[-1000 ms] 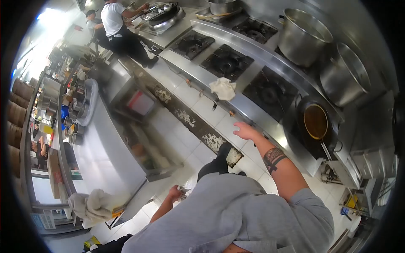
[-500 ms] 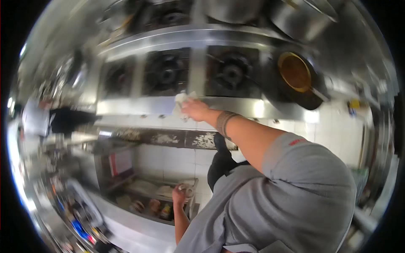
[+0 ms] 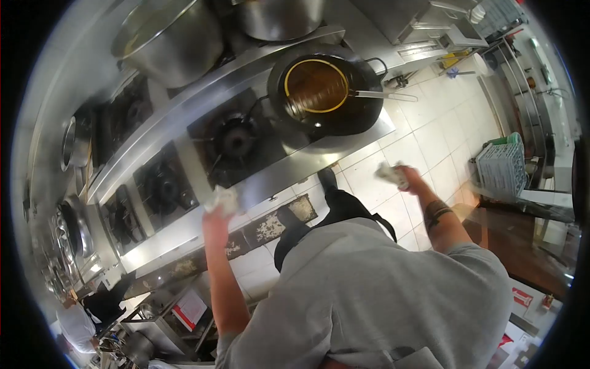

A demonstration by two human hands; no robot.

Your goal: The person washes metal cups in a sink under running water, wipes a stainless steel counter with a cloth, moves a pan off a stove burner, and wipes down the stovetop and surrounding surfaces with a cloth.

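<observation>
My left hand (image 3: pixel 215 227), blurred, is closed on a white cloth (image 3: pixel 222 200) at the front edge of the stove (image 3: pixel 178 237). I cannot tell whether the cloth touches the steel there. My right hand (image 3: pixel 413 179) is held out over the tiled floor, away from the stove, with its fingers closed on another crumpled pale cloth (image 3: pixel 391 174). A black wok (image 3: pixel 369 111) sits on the stove ahead of me. In it rests a round strainer (image 3: pixel 316 86) with a yellowish rim and a wire handle, over brown liquid.
Large steel pots (image 3: pixel 178 49) stand along the back. Beside the wok are burners (image 3: pixel 236 141). A grey plastic crate (image 3: pixel 501 166) is at right on the tiled floor (image 3: pixel 424 138). Another person (image 3: pixel 77 326) is at the lower left, near a low shelf unit (image 3: pixel 166 332).
My view has swung toward the wok. My right hand has left the stove front and moved out right with its cloth; my left hand has come up from the low shelf to the stove edge.
</observation>
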